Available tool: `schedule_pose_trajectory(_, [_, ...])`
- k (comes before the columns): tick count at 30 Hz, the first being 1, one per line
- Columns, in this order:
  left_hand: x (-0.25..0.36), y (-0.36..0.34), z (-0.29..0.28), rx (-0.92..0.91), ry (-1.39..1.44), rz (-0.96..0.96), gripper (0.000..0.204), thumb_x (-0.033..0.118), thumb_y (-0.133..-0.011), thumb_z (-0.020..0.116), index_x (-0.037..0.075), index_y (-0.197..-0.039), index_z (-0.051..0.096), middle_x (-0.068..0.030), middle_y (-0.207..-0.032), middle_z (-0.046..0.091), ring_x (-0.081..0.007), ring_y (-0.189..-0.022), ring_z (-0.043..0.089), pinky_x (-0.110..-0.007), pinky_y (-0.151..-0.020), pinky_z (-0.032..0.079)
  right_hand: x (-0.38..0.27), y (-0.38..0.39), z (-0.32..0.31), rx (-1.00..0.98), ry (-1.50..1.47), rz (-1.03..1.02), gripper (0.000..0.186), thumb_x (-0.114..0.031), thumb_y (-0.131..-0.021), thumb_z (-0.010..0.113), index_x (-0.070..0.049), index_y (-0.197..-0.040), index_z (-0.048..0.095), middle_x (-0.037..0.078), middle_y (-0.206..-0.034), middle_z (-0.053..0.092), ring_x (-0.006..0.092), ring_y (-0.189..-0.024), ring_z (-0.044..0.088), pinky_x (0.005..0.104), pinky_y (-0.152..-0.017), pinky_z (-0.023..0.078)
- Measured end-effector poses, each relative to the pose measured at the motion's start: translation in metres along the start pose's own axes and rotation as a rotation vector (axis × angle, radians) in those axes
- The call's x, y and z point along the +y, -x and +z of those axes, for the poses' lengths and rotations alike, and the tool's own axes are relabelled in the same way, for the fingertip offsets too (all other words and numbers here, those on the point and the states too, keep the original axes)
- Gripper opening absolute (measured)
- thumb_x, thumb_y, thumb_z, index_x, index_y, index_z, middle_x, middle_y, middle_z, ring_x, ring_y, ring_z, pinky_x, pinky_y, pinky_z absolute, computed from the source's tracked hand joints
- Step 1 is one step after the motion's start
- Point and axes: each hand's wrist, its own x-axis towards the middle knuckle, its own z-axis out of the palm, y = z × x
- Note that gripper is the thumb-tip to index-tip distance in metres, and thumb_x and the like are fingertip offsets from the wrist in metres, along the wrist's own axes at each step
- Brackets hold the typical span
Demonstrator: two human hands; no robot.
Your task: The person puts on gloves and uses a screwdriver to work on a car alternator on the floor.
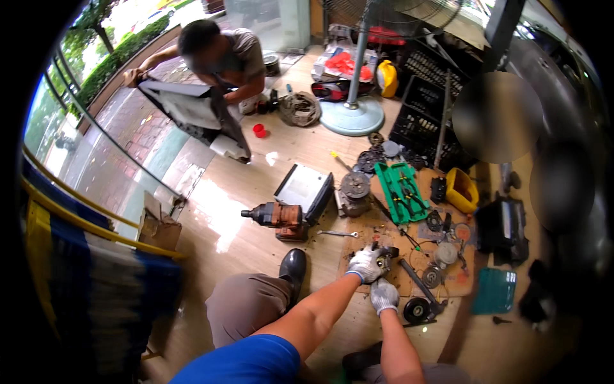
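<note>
My left hand (366, 264), in a whitish knit glove, is closed round a small dark metal part (384, 261) with a round pale face, low over the cardboard. My right hand (384, 296), gloved too, is just below the part with its fingers bent; what they hold, if anything, is hidden. Right of my hands lie a long dark bar (417, 279), a black pulley wheel (416, 310) and a grey round disc (446, 254). Left of them a combination wrench (338, 233) rests on the floor. A round-topped metal machine part (355, 187) stands beyond.
An orange-brown cordless power tool (281, 219) stands beside a white-topped metal box (304, 185). Past the cardboard (364, 224) lie a green pliers tray (401, 192), a yellow container (462, 190) and a fan base (352, 116). At far left another person (224, 64) handles a large panel (185, 105).
</note>
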Motion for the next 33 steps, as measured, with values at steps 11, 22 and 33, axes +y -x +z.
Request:
schedule_pose_trajectory(11, [-0.004, -0.024, 0.014, 0.025, 0.015, 0.076, 0.074, 0.06, -0.077, 0.077, 0.026, -0.141, 0.062, -0.0242, -0.153, 0.047, -0.0401, -0.13, 0.058, -0.045, -0.109, 0.048, 0.005, -0.008, -0.039, -0.088, -0.123, -0.068, 0.046, -0.043, -0.103, 0.04, -0.009, -0.113, 0.07, 0.019, -0.112, 0.074, 0.0403, -0.102, 0.071, 0.054, -0.09, 0.054])
schedule_pose_trajectory(22, [-0.023, -0.033, 0.014, -0.164, 0.078, 0.066, 0.087, 0.05, -0.071, 0.085, 0.018, -0.147, 0.056, -0.0221, -0.161, 0.038, -0.0374, -0.141, 0.049, -0.04, -0.114, 0.044, 0.013, -0.011, -0.04, -0.152, -0.317, -0.147, 0.05, -0.05, -0.104, 0.04, -0.012, -0.113, 0.07, 0.017, -0.111, 0.074, 0.0378, -0.103, 0.07, 0.0536, -0.091, 0.053])
schedule_pose_trajectory(33, [-0.04, -0.054, 0.01, -0.19, -0.133, 0.237, 0.096, 0.049, -0.069, 0.088, 0.014, -0.15, 0.051, -0.0256, -0.159, 0.039, -0.0388, -0.145, 0.043, -0.042, -0.119, 0.038, 0.043, -0.029, -0.011, -0.099, -0.867, -0.466, 0.045, -0.049, -0.101, 0.057, -0.009, -0.113, 0.074, 0.019, -0.103, 0.075, 0.0302, -0.09, 0.072, 0.0406, -0.083, 0.054])
